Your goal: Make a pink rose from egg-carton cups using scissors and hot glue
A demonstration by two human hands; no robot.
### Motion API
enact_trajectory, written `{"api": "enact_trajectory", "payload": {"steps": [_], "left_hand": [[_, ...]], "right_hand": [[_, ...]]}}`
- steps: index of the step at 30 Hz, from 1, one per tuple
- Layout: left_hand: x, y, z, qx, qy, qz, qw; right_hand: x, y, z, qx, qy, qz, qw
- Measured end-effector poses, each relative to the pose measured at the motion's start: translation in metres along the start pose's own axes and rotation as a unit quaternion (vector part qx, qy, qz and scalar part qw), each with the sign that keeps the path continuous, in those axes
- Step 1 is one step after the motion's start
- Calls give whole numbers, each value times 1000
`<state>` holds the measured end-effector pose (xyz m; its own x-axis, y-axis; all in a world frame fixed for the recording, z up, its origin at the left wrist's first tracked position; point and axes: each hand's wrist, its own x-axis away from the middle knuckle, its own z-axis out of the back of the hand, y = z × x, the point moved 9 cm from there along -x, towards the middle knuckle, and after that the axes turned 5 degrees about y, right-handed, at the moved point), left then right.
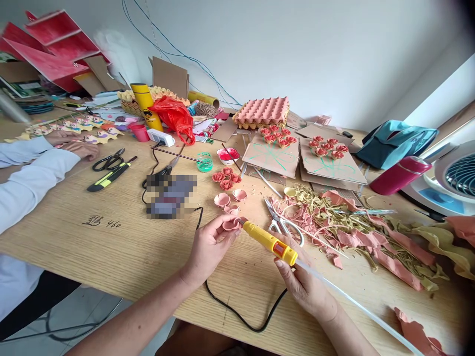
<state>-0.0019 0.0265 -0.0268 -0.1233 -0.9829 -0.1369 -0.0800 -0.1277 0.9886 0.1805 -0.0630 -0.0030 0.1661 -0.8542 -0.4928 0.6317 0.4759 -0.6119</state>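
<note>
My left hand (pixel 208 247) pinches a small pink egg-carton cup (pixel 230 225) between thumb and fingers. My right hand (pixel 302 277) is wrapped round a yellow hot glue gun (pixel 269 241), its nozzle meeting the cup. From the gun's back end a long clear glue stick (pixel 356 299) runs down to the right. Just beyond the held cup are pink cups (pixel 222 200) and several red-painted paper flowers (pixel 226 184). White-handled scissors (pixel 284 225) lie right of the glue gun. The black cord (pixel 241 311) loops over the table below my hands.
Pink and tan carton scraps (pixel 371 242) spread over the right side. Cardboard sheets (pixel 272 155) with red flowers stand behind, near an egg tray stack (pixel 263 111). A paint bowl (pixel 228 155) and green jar (pixel 204 162) sit mid-table. At left are a co-worker's hands (pixel 79 148) and a utility knife (pixel 111 175).
</note>
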Motion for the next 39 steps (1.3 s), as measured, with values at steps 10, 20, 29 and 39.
{"api": "enact_trajectory", "payload": {"steps": [10, 20, 29, 39], "left_hand": [[0, 4, -1, -16, 4, -7, 1000], [1, 3, -1, -27, -5, -11, 1000], [1, 4, -1, -15, 0, -9, 1000], [-1, 2, -1, -9, -6, -29, 1000]], "right_hand": [[0, -4, -1, -24, -2, 33, 999], [1, -5, 1, -21, -3, 43, 999], [0, -5, 2, -14, 0, 44, 999], [0, -8, 1, 17, -2, 60, 998]]}}
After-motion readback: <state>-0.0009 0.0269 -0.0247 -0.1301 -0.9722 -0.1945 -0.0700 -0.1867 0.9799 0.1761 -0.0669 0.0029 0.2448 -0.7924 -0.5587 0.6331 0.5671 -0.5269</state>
